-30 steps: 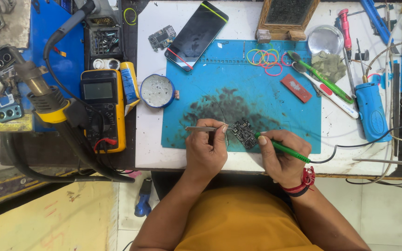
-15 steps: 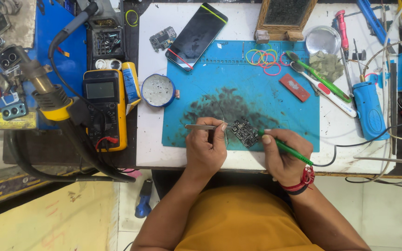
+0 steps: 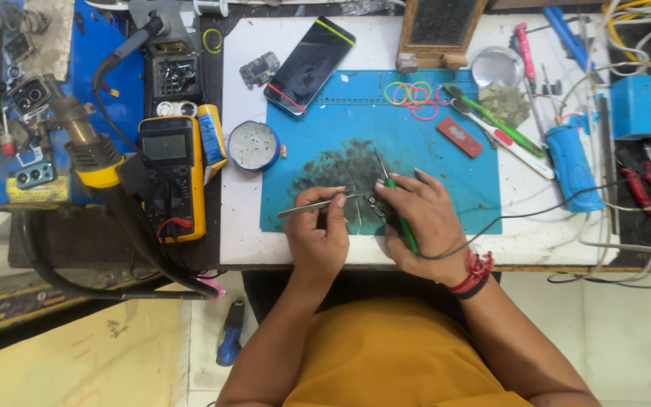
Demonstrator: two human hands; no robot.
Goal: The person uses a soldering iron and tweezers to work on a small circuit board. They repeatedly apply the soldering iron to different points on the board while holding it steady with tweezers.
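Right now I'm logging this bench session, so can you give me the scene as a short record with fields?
setting: white workbench with a blue mat
left hand: holds metal tweezers, tips pointing toward the small dark circuit board
right hand: holds a green-handled soldering iron, tip over the board
on the mat: coloured rubber bands, a red flat piece
nearby: black phone, round tin, yellow multimeter, hot-air gun

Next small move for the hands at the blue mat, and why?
Probably keep the left hand steady on the tweezers and ease the green-handled iron in the right hand onto the small dark part: both tips already meet there on the blue mat.
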